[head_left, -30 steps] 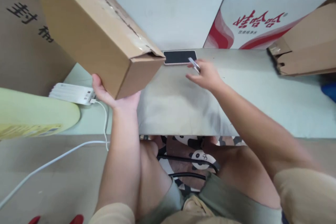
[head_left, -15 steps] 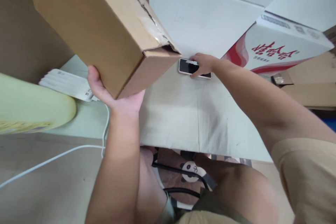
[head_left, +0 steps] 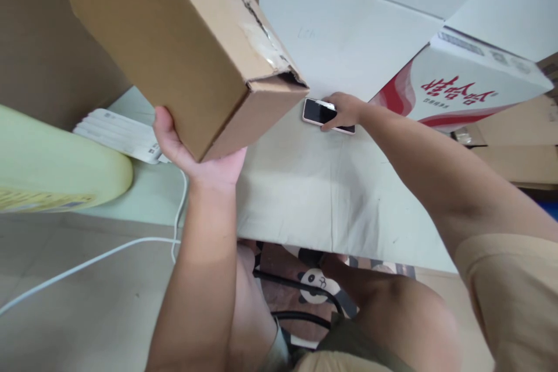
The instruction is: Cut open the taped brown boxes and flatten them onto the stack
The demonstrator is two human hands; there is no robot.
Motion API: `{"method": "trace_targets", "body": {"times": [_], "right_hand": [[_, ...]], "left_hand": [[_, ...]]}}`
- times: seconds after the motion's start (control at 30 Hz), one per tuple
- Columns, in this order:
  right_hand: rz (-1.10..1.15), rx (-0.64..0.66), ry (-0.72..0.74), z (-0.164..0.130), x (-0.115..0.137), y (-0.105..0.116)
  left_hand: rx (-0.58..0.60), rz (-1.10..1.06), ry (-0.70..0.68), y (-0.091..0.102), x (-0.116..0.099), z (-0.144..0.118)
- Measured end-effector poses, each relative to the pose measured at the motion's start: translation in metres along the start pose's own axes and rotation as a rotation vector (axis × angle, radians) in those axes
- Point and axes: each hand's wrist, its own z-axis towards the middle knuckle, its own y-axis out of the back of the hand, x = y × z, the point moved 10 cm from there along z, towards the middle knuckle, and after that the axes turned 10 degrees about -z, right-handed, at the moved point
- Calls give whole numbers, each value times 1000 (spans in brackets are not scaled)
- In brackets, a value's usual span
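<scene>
Our left hand point(head_left: 204, 164) grips the lower corner of a tilted brown box point(head_left: 174, 40), held up above the surface point(head_left: 305, 197). Our right hand point(head_left: 344, 111) lies over a phone point(head_left: 314, 111) flat on the surface near the white carton point(head_left: 462, 93); we cannot tell whether its fingers are closed.

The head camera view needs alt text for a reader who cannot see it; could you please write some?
A person's left hand holds up a brown cardboard box by its lower corner, tilted above a pale table, while the right hand rests on a dark-screened phone lying at the table's far edge. A white power strip and a red-and-white carton sit nearby.
</scene>
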Motion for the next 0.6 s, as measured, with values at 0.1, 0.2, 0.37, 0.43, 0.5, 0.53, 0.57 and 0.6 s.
{"method": "trace_targets", "body": {"times": [0.1,0.2,0.37,0.43,0.5,0.53,0.57,0.6], "right_hand": [[8,0,2,0,2,0],[42,-13,-6,-7,4,5],[201,-204,-135,-61,-5,34],[323,-296,-243,-103,-10,39],[536,-408,-363,-155,-13,37],[694,-458,-432,-183,-14,30],[883,-514,-514,-210,-14,19],[1077,-557,-570,-235,-10,5]], "left_hand": [[-14,-36,10,-2,3,-1],[-29,-35,9,-1,4,-1],[-6,-72,29,-3,5,0],[-6,-93,38,-2,7,0],[-5,-120,38,-2,9,0],[0,-128,40,-3,11,0],[8,-134,46,-5,13,-1],[18,-137,55,-7,16,-2]]}}
